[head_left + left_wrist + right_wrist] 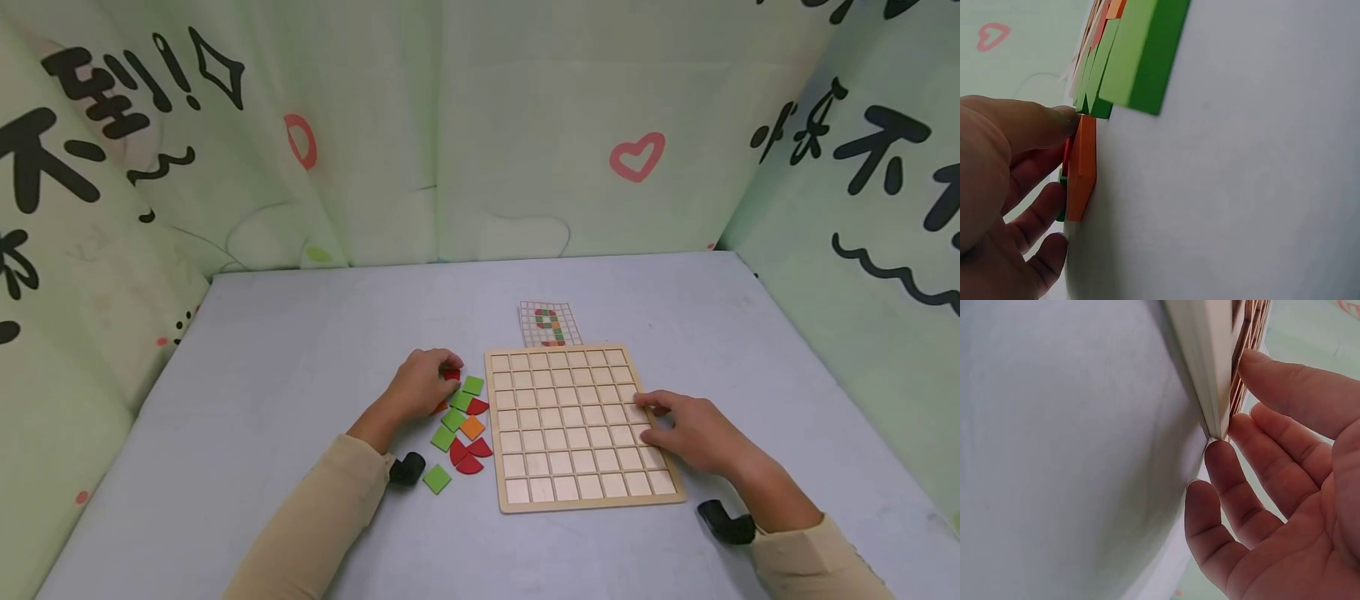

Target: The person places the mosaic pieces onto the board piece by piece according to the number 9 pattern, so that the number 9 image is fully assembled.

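At the left pile, my left hand (422,383) pinches a red piece (451,375) between thumb and fingers; the fingers partly cover it. An orange piece (1082,169) lies right under these fingers in the left wrist view. Beside the hand are green squares (453,419), an orange square (472,427) and red quarter-round pieces (469,464). My right hand (693,429) rests on the right edge of a wooden grid board (570,417), whose cells hold no coloured pieces. In the right wrist view, the thumb and fingertips (1255,357) touch along the board's rim.
A small gridded pattern card (551,323) with a coloured figure lies behind the board. One green square (437,478) sits apart, nearer the front. Printed curtains (480,133) surround the white table (315,333) at the back and sides.
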{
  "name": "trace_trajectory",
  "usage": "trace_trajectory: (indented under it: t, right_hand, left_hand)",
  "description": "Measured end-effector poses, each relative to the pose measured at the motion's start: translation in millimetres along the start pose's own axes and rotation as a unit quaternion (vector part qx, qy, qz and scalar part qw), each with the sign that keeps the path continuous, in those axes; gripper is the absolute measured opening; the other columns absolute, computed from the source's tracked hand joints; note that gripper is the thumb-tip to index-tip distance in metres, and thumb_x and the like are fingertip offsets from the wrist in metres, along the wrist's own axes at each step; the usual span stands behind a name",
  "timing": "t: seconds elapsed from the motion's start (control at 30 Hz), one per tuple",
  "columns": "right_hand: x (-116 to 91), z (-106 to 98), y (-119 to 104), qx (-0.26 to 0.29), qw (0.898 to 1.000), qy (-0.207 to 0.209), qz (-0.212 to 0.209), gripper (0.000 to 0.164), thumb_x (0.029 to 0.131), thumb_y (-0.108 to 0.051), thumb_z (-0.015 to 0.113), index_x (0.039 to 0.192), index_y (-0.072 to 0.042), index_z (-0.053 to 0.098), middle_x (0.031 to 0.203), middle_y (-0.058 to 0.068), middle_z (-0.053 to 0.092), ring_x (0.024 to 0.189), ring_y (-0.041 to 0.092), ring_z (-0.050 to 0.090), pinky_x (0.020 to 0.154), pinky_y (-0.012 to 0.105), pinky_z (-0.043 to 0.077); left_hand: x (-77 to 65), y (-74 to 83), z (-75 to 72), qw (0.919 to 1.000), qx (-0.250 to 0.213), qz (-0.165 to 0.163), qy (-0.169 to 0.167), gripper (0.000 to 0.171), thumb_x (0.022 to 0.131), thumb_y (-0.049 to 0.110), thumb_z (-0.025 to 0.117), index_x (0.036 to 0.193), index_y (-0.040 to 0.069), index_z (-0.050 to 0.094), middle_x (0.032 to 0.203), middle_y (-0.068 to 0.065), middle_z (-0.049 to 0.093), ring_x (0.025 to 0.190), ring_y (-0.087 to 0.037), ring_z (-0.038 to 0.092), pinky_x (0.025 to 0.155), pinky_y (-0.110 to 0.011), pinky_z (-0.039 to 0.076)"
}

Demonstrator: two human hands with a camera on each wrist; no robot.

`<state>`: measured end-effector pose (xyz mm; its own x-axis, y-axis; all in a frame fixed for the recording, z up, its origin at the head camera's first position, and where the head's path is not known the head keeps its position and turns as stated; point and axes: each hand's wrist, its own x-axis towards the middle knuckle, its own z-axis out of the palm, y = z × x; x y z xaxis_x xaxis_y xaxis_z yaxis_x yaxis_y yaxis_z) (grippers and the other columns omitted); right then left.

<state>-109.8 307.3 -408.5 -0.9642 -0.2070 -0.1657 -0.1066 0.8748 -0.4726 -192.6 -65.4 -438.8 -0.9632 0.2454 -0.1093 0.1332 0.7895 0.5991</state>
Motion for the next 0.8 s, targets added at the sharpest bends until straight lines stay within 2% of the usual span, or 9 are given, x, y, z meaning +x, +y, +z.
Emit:
trace_trajectory:
  t: [0.3,0.6,0.8]
  right_hand:
    - [0.6,-0.6,-0.3,0.003,1.0,-0.001,0.003,0.051,0.088,-0.023,0.075,0.131,0.0,0.06,0.116,0.02,0.064,0.111,0.041,0.056,0.088,0.055,0.045]
    - [0.6,-1.0,-0.9,0.0,1.0,0.005,-0.003,0.049,0.087,-0.021,0.075,0.13,0.0,0.061,0.114,0.019,0.064,0.109,0.041,0.057,0.086,0.054,0.045]
    - [-0.2,-1.0,-0.8,0.003,1.0,0.0,0.003,0.05,0.088,-0.022,0.075,0.131,0.0,0.061,0.115,0.02,0.063,0.11,0.041,0.056,0.087,0.055,0.045]
  left_hand:
    - [0.3,-0.1,0.5,0.9999,0.002,0.003,0.016,0.03,0.092,0.014,0.074,0.119,0.008,0.063,0.109,-0.006,0.062,0.102,-0.023,0.053,0.089,-0.033,0.052]
    - [-1.2,0.8,-1.0,0.9999,-0.01,-0.012,-0.001,0.029,0.093,0.009,0.071,0.121,0.008,0.063,0.113,-0.007,0.061,0.106,-0.023,0.051,0.09,-0.033,0.052]
    - [-2.1,0.6,-3.0,0.9991,-0.034,-0.015,-0.019,0.03,0.094,0.003,0.067,0.123,0.007,0.061,0.119,-0.009,0.06,0.108,-0.025,0.053,0.097,-0.037,0.049]
